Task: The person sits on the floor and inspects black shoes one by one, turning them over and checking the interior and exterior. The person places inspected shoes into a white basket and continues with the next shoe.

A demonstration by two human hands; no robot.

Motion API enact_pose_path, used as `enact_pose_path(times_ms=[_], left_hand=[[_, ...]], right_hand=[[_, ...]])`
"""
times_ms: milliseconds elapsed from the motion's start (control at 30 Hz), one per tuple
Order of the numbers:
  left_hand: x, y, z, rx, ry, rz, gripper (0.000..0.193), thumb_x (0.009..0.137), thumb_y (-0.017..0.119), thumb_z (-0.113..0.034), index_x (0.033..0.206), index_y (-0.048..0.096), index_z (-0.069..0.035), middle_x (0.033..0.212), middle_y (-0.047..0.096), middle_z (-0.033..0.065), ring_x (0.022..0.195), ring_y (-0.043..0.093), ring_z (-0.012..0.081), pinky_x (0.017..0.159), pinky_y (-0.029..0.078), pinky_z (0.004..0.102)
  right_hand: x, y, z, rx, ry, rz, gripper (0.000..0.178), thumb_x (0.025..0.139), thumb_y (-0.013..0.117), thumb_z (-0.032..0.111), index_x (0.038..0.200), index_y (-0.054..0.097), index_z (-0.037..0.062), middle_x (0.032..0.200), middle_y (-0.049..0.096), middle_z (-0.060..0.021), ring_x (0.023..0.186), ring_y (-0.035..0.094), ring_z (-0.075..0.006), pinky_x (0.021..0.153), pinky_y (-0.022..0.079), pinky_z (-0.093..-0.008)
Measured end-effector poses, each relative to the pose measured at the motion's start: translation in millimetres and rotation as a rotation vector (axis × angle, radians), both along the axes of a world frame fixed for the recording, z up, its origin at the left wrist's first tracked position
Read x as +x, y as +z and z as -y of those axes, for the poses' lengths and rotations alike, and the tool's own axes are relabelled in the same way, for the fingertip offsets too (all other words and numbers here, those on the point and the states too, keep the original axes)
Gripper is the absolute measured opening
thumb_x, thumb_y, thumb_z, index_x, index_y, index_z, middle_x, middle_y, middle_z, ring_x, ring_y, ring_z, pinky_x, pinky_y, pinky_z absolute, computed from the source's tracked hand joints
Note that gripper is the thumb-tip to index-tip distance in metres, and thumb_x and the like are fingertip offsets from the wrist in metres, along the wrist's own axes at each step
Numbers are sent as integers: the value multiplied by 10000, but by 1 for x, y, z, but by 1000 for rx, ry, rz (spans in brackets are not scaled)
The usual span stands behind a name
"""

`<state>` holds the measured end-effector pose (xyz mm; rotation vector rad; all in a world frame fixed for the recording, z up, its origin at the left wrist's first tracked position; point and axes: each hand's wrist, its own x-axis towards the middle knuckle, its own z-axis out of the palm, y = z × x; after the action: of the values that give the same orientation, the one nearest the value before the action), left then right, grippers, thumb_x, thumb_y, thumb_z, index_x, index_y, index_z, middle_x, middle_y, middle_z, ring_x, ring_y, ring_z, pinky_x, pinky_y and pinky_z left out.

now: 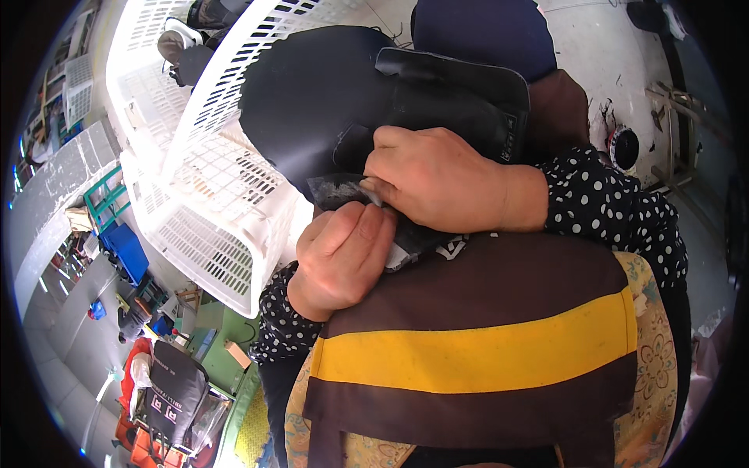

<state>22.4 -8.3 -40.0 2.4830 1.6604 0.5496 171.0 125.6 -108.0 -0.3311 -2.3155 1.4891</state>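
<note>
A large, smooth black leather-like piece (312, 93) spreads in front of me, with a flap-shaped black panel (460, 90) folded over it on the right. My left hand (343, 253) is closed, thumb and fingers pinching the near edge of a small black leather-like piece (339, 189) with a greyish, worn-looking face. My right hand (445, 179) meets it from the right, its fingertips pinched on the same edge. The two hands nearly touch, and their fingers hide most of the small piece. Part of it shows below them, above my brown apron (476, 269).
White slatted plastic baskets (207, 257) stand close on my left, with dark items in the far one. Dark blue fabric (484, 35) lies beyond the black piece. A metal frame (679, 117) stands at right, near a small round object (622, 148). A chair with a dark cover (175, 390) is at lower left.
</note>
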Motion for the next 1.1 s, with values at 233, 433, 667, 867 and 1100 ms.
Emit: enact_pose_path(times_ms=[233, 433, 667, 867, 1100], left_hand=[[4, 0, 6, -8, 76, 16, 333, 618, 748, -9, 946, 752, 52, 950, 678, 120, 868, 659, 252, 612, 547, 329], [11, 5, 8, -64, 224, 54, 415, 572, 712, -39, 974, 770, 45, 929, 679, 115, 873, 664, 277, 737, 572, 350], [11, 5, 6, -76, 239, 47, 426, 571, 709, -52, 982, 770, 42, 934, 681, 117, 883, 666, 282, 755, 573, 360], [11, 4, 6, -68, 250, 46, 441, 562, 713, -55, 989, 771, 40, 942, 688, 115, 889, 666, 285, 768, 571, 362], [13, 6, 10, -66, 333, -9, 443, 549, 726, -63, 981, 778, 20, 942, 695, 114, 899, 679, 291, 790, 569, 369]], right_hand=[[-8, 1, -20, -328, 104, 50, 130, 951, 696, 97, 918, 709, -28, 875, 642, -122, 689, 667, -246, 600, 548, -346], [-6, 17, -40, -612, 219, 250, 147, 1002, 630, 69, 994, 717, -50, 931, 666, -110, 713, 703, -175, 625, 574, -304], [3, 11, -39, -332, 171, 19, 118, 958, 674, 77, 973, 722, -30, 978, 688, -110, 836, 706, -237, 715, 565, -349], [-3, 3, -28, -104, 204, 32, 100, 918, 705, 120, 884, 729, 29, 997, 677, -95, 896, 687, -316, 771, 548, -411], [-11, 8, -27, -50, 166, 66, 106, 913, 708, 130, 884, 705, 27, 944, 642, -88, 824, 674, -310, 710, 537, -416]])
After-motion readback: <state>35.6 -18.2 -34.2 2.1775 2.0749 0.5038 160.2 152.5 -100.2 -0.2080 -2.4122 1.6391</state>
